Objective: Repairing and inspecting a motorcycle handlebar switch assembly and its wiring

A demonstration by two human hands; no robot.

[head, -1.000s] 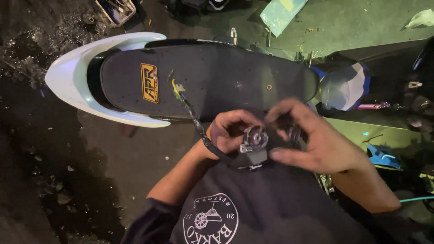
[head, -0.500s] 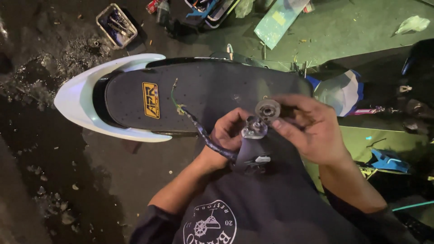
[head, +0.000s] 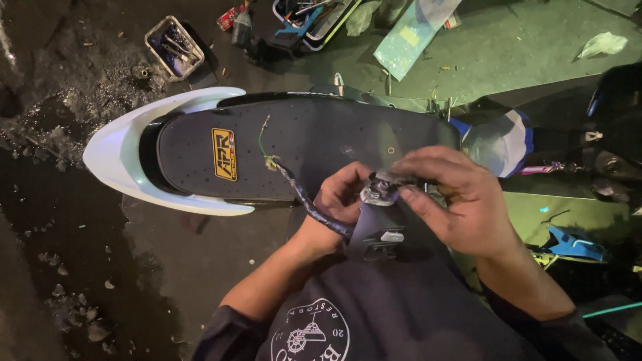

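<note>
Left hand and right hand are both gripping, fingers clenched, a small round silver metal switch assembly trailing a dark wrapped cable.

Two hands, one switch unit, one cable, one seat, two tool trays.

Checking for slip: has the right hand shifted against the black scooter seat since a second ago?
Yes. The right hand moved up over the black scooter seat's near edge, toward the seat's front end.
</note>
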